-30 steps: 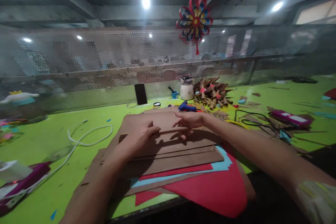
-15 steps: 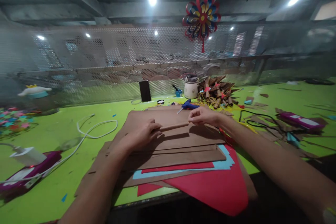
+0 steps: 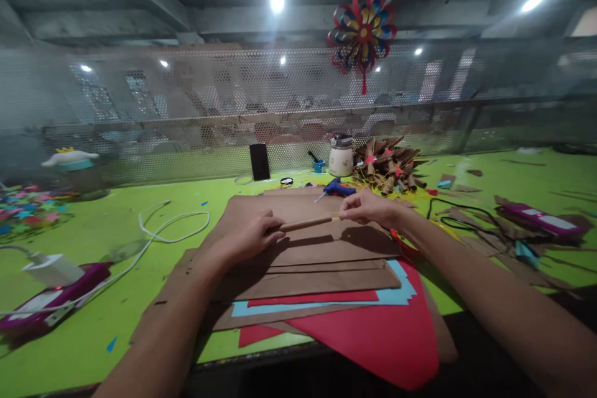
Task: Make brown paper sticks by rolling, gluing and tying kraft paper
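Observation:
A thin rolled brown paper tube (image 3: 308, 224) is held just above the stacked brown paper sheets (image 3: 298, 261), casting a shadow on them. My left hand (image 3: 254, 235) is closed around the tube's left end. At the other end, a short bit of yellow string (image 3: 335, 218) shows between the tube and the pinched fingers of my right hand (image 3: 366, 207). Behind my right hand lies a blue glue gun (image 3: 336, 187). Red paper (image 3: 373, 336) and light blue paper (image 3: 398, 289) stick out from beneath the brown sheets.
A pile of brown paper cones (image 3: 389, 165) with yellow strings, a white jar (image 3: 341, 155) and a phone (image 3: 259, 161) stand at the back. Purple power strips (image 3: 60, 298) lie at both sides, with a white cable (image 3: 175, 224) on the left. A paper flower (image 3: 364, 34) hangs above.
My right hand has shifted slightly right, away from the tube's end, and more yellow string shows there. My left hand keeps hold of the tube. The view has turned a little.

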A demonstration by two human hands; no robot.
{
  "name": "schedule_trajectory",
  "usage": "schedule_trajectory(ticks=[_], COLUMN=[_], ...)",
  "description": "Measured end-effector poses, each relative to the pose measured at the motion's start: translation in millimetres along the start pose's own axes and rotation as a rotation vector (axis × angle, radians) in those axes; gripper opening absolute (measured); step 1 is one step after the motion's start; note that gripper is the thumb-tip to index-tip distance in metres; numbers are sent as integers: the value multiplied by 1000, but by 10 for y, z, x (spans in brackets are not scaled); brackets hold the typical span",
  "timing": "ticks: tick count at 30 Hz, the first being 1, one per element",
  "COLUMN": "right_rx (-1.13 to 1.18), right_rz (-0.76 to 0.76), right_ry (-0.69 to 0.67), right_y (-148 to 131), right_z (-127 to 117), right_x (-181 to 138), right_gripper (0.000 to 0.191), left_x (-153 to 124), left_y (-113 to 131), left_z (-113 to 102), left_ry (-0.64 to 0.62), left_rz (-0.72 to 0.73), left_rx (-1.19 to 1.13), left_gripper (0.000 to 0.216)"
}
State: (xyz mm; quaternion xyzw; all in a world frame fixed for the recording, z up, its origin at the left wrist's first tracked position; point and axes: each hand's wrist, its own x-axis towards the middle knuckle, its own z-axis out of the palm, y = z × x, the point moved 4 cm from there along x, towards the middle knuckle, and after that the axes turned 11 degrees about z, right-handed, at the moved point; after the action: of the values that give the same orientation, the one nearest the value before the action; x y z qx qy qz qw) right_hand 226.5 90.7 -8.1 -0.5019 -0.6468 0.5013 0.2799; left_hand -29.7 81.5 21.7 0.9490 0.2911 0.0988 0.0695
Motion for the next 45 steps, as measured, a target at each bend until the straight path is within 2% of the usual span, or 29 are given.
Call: schedule_trajectory(ticks=[5,11,13,19,26,31,36,40,43,45], right_rx=[-158,-606,-682,-742,-731,-681,-571,-506,-547,-602], right_rz=[37,76,64,-35,-189,-297,-309,-297,-328,-366], right_ry=[39,192,238,398,526,586,635,645,589,501], right_y=[39,96,103,53,-100,-197,-253,-381,-445,-406], right_z=[-87,-218,-245,-344,-250,-141,-123,-79,55,218], right_x=[3,33,45,44,-31,-98,-109,-311,-685,-1015], right_gripper=[33,32,28,11,27,24,21,23,24,26], left_x=[14,54,50,17,1,-17,-20,2,16,15], left_y=[-122,-222,-235,-246,-272,-286,-286,-267,-273,-276], left_z=[107,280,294,271,262,241,199,135,79,26], left_ry=[8,17,41,51,22,19,26,86,131,160], left_rz=[-39,-23,-6,-7,-66,-90,-110,-37,-45,-64], left_rx=[54,138,167,180,154,90,-9,53,123,165], left_gripper=[33,33,32,31,36,43,47,44,43,44])
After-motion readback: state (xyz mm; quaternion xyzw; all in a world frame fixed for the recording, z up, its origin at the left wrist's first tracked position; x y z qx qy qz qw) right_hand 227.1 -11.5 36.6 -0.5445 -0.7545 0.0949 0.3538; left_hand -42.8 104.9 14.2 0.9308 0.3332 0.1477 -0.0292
